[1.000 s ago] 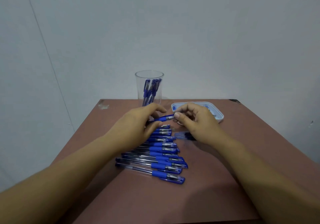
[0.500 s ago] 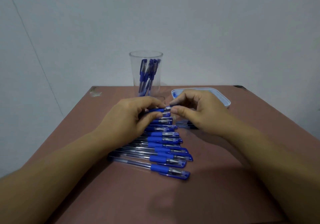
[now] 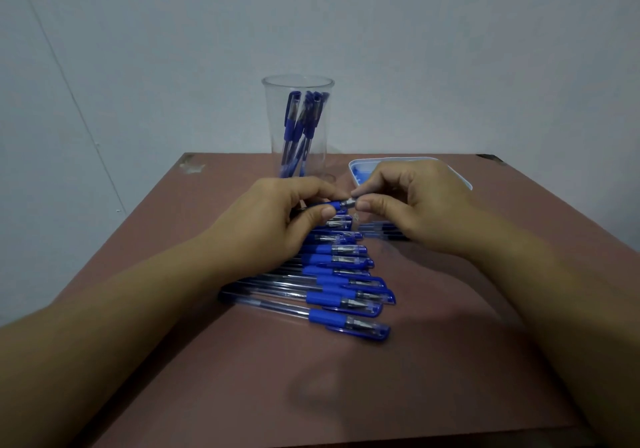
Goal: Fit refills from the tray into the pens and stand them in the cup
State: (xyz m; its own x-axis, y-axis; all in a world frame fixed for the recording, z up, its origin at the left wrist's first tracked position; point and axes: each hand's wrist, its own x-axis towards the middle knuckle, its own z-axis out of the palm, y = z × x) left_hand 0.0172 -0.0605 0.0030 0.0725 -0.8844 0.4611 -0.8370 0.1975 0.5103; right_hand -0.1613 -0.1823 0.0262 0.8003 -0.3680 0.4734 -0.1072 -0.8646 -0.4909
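Between both hands, above the table, is one blue pen (image 3: 337, 204). My left hand (image 3: 277, 219) grips its blue grip and barrel. My right hand (image 3: 412, 205) pinches its silver tip with thumb and forefinger. Below them, a row of several capped blue pens (image 3: 332, 276) lies side by side on the table. A clear cup (image 3: 298, 129) at the back holds several blue pens upright. The white tray (image 3: 356, 165) sits right of the cup, mostly hidden behind my right hand. A few thin refills (image 3: 377, 231) lie under my right hand.
The brown table (image 3: 346, 378) stands against a pale wall. Its far left corner (image 3: 190, 167) is chipped. Its left and right edges fall away close beside my forearms.
The view has tilted, so the cup and table sit lower in frame. Both hands stay on the same pen; my right fingers have shifted onto its silver tip.
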